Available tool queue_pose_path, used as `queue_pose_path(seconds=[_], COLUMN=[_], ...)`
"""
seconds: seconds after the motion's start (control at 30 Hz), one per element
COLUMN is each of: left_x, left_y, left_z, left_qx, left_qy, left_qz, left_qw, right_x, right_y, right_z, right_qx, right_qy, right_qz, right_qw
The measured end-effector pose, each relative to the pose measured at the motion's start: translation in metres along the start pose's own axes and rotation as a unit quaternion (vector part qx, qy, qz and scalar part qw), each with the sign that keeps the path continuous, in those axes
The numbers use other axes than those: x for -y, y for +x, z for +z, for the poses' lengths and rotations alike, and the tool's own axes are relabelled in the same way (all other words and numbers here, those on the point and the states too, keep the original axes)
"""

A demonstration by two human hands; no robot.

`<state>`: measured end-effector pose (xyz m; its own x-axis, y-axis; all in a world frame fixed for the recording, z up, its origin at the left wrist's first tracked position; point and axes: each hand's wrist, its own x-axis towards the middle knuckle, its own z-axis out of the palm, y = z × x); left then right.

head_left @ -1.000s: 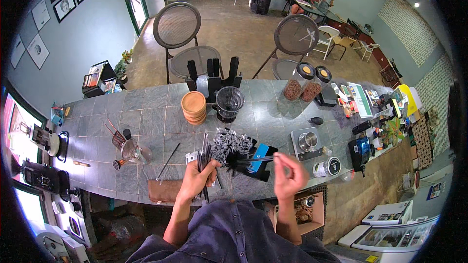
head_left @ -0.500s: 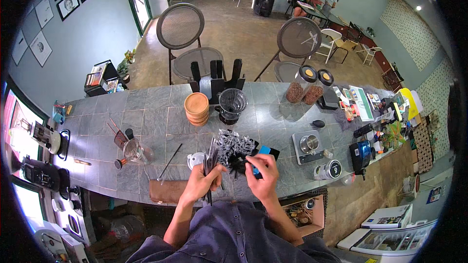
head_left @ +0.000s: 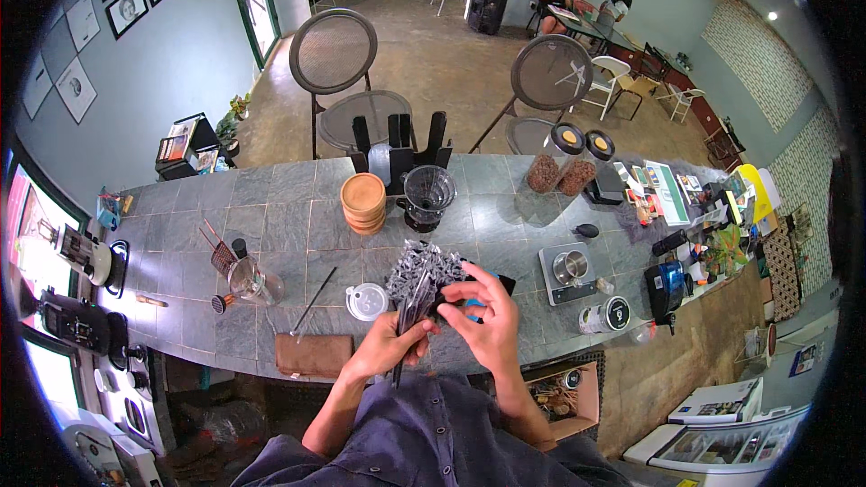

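Note:
My left hand [head_left: 394, 343] is closed around a bundle of dark straws [head_left: 415, 302] in clear wrappers, held upright near the counter's front edge. Behind it, a dense cluster of wrapped straws [head_left: 424, 263] shows its crinkled ends; what holds them underneath is hidden. At the cluster's right side is my right hand [head_left: 483, 317], its fingers curved and apart; I see nothing clearly held in it. A blue-and-black object [head_left: 507, 285] is partly covered by this hand. A white cup lid [head_left: 367, 301] lies left of the bundle.
One loose dark straw [head_left: 313, 300] and a brown cloth [head_left: 314, 354] lie to the left, near a glass jar [head_left: 255, 281]. Wooden coasters [head_left: 363, 203] and a coffee dripper [head_left: 428, 194] stand behind. A scale [head_left: 568, 272] with a metal cup and a tin [head_left: 606, 316] are right.
My left hand has moved right with the straws, up against the cluster, uncovering the white lid. The right hand has shifted slightly, and its fingers have spread.

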<state>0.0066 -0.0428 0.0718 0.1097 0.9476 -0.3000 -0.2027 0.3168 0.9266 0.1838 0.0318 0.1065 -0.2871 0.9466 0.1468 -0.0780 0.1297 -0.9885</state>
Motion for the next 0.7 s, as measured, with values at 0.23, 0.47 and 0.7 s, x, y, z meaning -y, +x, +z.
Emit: queue_pose_path(seconds=[0.23, 0.47, 0.7], left_x=[0.016, 0.005, 0.007], left_y=[0.006, 0.0, 0.001], left_z=[0.003, -0.002, -0.013], left_qx=[-0.022, -0.007, -0.082], left_qy=[0.053, 0.042, 0.054], left_qz=[0.04, 0.015, 0.017], left_qw=[0.998, 0.999, 0.995], right_x=[-0.021, 0.003, 0.011], right_y=[-0.011, 0.004, 0.007], right_z=[0.002, -0.025, -0.053], right_qx=[0.047, -0.062, -0.218], right_qy=[-0.004, 0.119, 0.053], right_qz=[0.042, -0.005, -0.189], right_qw=[0.998, 0.991, 0.956])
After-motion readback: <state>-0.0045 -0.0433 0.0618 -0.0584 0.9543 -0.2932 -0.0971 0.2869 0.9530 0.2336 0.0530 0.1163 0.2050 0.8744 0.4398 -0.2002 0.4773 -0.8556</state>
